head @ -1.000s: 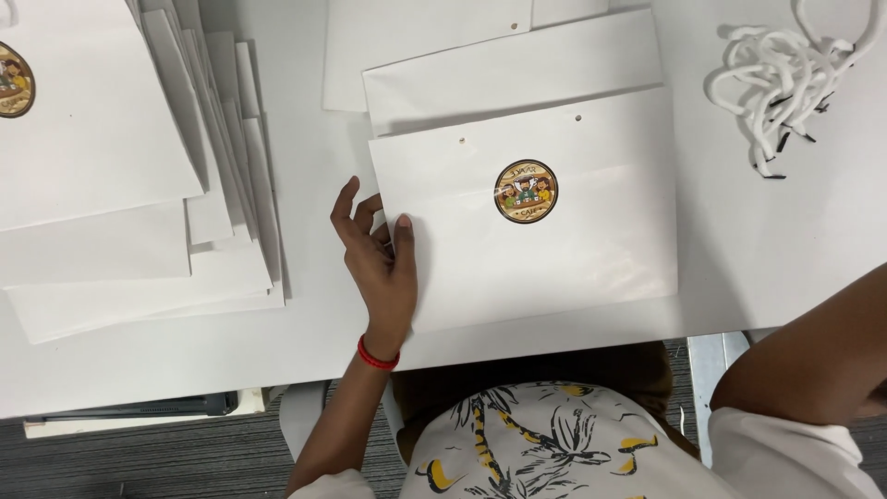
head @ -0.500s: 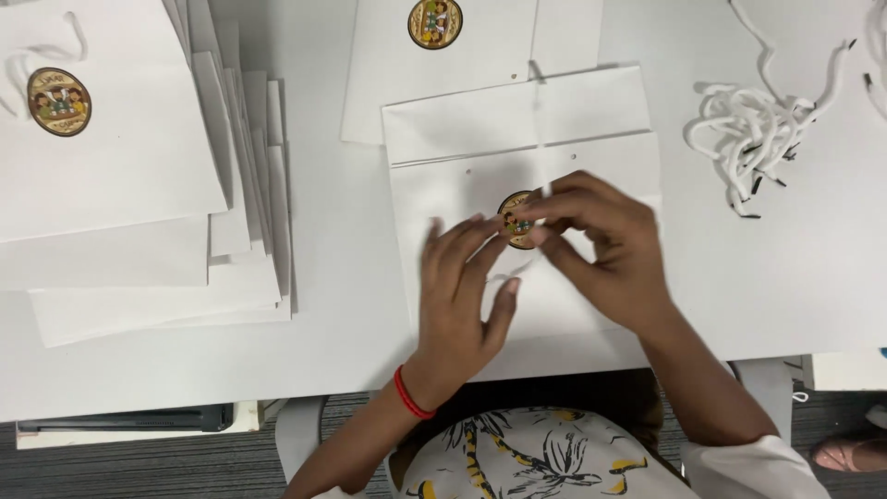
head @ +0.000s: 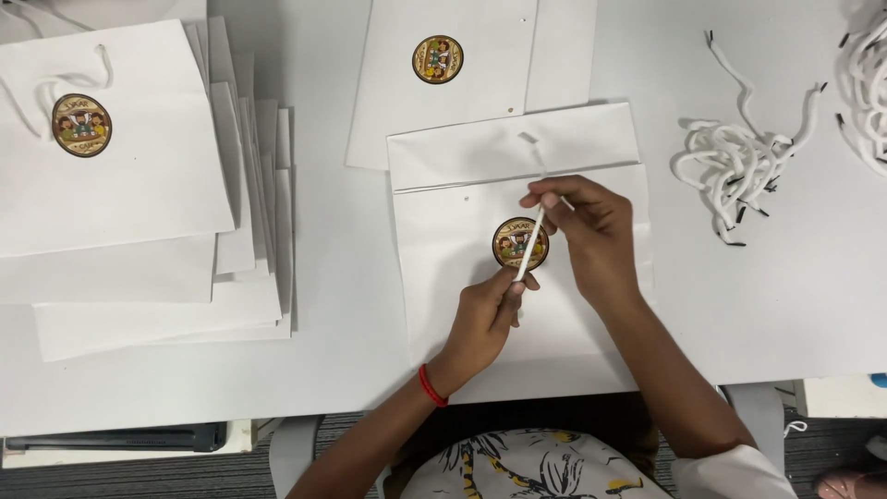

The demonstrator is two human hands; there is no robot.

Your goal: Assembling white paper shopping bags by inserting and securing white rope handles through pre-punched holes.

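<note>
A flat white paper bag [head: 443, 240] with a round picture sticker [head: 517, 242] lies on the white table in front of me. A short white cord [head: 529, 245] runs across the sticker between my two hands. My right hand [head: 587, 231] pinches the cord's upper end just above the sticker. Below the sticker, my left hand [head: 485, 319], with a red band on the wrist, grips the lower end and rests on the bag.
A fanned stack of finished white bags [head: 139, 185] with cord handles lies at the left. Another flat stickered bag [head: 462, 74] sits behind the one I work on. Loose white cords [head: 739, 166] are piled at the right, with more cords [head: 864, 83] at the far right edge.
The view has shifted down. My right hand came in from the right, and both hands moved onto the bag at the sticker. They have drawn apart with a white cord stretched between them.
</note>
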